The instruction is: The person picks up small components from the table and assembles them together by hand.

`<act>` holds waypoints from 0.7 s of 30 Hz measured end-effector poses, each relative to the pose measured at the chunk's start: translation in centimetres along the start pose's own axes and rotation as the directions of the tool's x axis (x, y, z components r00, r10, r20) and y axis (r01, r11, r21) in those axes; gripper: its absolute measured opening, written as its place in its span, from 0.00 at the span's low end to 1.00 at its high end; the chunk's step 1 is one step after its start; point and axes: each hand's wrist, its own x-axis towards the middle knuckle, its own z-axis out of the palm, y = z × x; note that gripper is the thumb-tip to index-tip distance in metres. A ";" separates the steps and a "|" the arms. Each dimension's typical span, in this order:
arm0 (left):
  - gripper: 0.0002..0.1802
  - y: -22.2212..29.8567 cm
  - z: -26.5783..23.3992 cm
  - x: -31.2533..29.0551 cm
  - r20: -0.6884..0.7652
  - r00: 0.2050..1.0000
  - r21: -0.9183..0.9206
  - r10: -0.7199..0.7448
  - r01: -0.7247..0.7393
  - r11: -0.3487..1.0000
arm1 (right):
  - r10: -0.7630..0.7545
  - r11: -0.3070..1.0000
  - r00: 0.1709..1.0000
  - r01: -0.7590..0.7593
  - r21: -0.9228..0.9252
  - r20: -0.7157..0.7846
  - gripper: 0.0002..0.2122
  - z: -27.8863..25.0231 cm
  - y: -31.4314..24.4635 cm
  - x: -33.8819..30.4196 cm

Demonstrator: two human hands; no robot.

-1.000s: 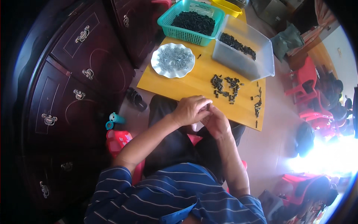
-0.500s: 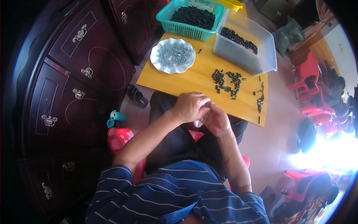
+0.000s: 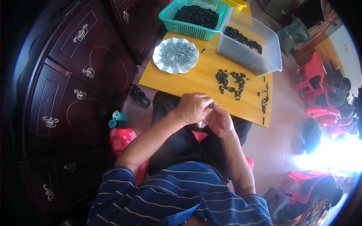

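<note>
1. Hard to make out: the small dark piece point(image 3: 211, 106), centre frame, sits at the meeting fingertips, mostly covered by them; its shape cannot be told.
2. Cut off: yellow container point(image 3: 236, 4) and teal basket point(image 3: 188, 31), both running out at the top edge. Glare point(image 3: 332, 156) washes out the right side.
3. Left hand point(image 3: 193, 108), centre: fingers curled and drawn in to a narrow pinch on the small dark piece, back of the hand up (its lower fingers are partly hidden).
4. Right hand point(image 3: 220, 121), just right of centre: thumb and fingers narrowed to the same piece, tips meeting the left hand's.
5. Counted on the tabletop point(image 3: 177, 83): one teal basket of black pieces point(image 3: 196, 17), upper centre; one translucent bin point(image 3: 241, 60) with dark pieces point(image 3: 243, 38), upper right of centre; one white scalloped plate point(image 3: 156, 63) of clear bits point(image 3: 176, 53), left of the bin.
6. Loose dark pieces: one lone piece point(image 3: 203, 50) right of the plate; two groups, a cluster point(image 3: 222, 78) right of centre and a straggling line point(image 3: 264, 105) along the right edge. Too crowded to count singly.
</note>
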 end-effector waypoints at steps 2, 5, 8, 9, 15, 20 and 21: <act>0.13 -0.1 0.1 -0.1 0.009 1.000 0.010 -0.006 0.006 1.000 | 0.004 1.000 1.000 -0.004 0.014 -0.006 0.13 -0.2 0.2 0.1; 0.13 -0.5 0.2 -0.2 0.020 1.000 0.010 0.000 0.000 1.000 | 0.011 1.000 1.000 -0.011 0.015 0.017 0.14 -0.1 0.2 0.1; 0.12 -0.5 0.3 -0.1 0.006 1.000 -0.005 0.006 -0.006 1.000 | 0.012 1.000 0.997 -0.013 0.017 0.070 0.14 -0.7 0.1 0.2; 0.12 -0.4 0.2 -0.1 0.007 1.000 -0.005 0.005 -0.005 1.000 | 0.013 1.000 0.997 -0.014 0.018 0.070 0.14 -0.7 0.1 0.2; 0.10 -0.3 -0.1 0.2 0.012 1.000 -0.039 -0.007 0.007 0.999 | -0.022 0.999 0.998 0.024 -0.042 0.055 0.13 0.3 -0.3 -0.1; 0.07 -0.8 0.7 -0.1 -0.047 0.999 0.008 -0.002 0.002 1.000 | -0.096 0.955 0.995 0.094 -0.282 0.005 0.13 2.0 -0.9 -0.5; 0.12 -0.9 0.7 -0.1 -0.014 1.000 0.004 -0.015 0.015 1.000 | -0.105 0.931 0.994 0.102 -0.349 0.011 0.14 1.7 -1.2 -0.2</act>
